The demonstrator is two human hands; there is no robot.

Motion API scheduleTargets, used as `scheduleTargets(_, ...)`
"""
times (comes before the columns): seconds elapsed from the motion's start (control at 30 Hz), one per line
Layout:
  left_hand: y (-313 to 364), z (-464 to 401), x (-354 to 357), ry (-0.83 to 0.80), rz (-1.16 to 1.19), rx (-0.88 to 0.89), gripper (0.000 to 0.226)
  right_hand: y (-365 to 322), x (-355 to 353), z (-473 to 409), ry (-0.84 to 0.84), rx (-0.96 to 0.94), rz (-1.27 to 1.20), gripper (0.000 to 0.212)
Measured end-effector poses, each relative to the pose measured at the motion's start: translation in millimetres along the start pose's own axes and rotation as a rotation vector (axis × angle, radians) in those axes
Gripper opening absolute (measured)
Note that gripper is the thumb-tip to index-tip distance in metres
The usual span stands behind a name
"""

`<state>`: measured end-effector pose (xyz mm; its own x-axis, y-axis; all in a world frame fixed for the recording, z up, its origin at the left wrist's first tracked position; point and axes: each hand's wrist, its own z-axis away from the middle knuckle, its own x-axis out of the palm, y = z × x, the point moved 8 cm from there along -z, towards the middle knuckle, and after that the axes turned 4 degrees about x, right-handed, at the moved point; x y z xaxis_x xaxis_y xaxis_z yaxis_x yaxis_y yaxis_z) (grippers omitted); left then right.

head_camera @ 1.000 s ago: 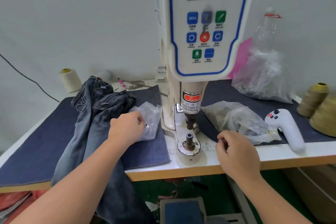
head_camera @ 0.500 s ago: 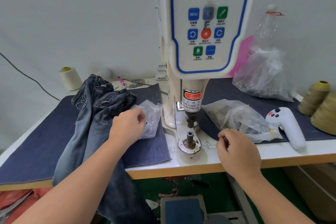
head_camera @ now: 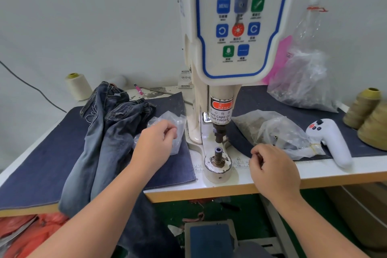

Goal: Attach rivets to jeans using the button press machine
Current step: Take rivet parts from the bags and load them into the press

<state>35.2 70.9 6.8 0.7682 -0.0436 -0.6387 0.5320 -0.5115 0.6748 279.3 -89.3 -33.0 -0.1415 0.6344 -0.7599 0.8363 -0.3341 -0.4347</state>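
The white button press machine (head_camera: pixel 234 33) with a blue-bordered control panel stands at the centre rear of the white worktop (head_camera: pixel 314 170); its dark punch (head_camera: pixel 218 135) hangs clear above the small cylindrical lower die (head_camera: pixel 218 152) on the round base. The faded blue denim jeans (head_camera: pixel 104 132) lie crumpled on a dark blue cloth mat (head_camera: pixel 37 163) left of the machine, one leg draped over the worktop's front edge. The left hand (head_camera: pixel 154 144) rests on a small clear plastic bag (head_camera: pixel 172 123) just beside the jeans, its grip curled with thumb and fingertips pinched together; what they hold cannot be made out. The right hand (head_camera: pixel 274 170) sits at the front edge right of the die, fingers curled with a small dark item pinched at the tips, too small to identify. A larger clear plastic bag (head_camera: pixel 278 132) and a white handheld controller (head_camera: pixel 333 140) lie beyond it.
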Motion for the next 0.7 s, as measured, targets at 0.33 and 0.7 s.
scheduleTargets(0.33,45.1,29.7,32.1,-0.095,0.333,0.047,0.023,0.4,0.6,0.3,-0.001,-0.001,0.008,0.006)
scheduleTargets(0.7,52.3,40.8,67.2,-0.143,0.476,-0.07,0.026,0.4,0.0,0.3,-0.003,0.011,-0.004,0.007)
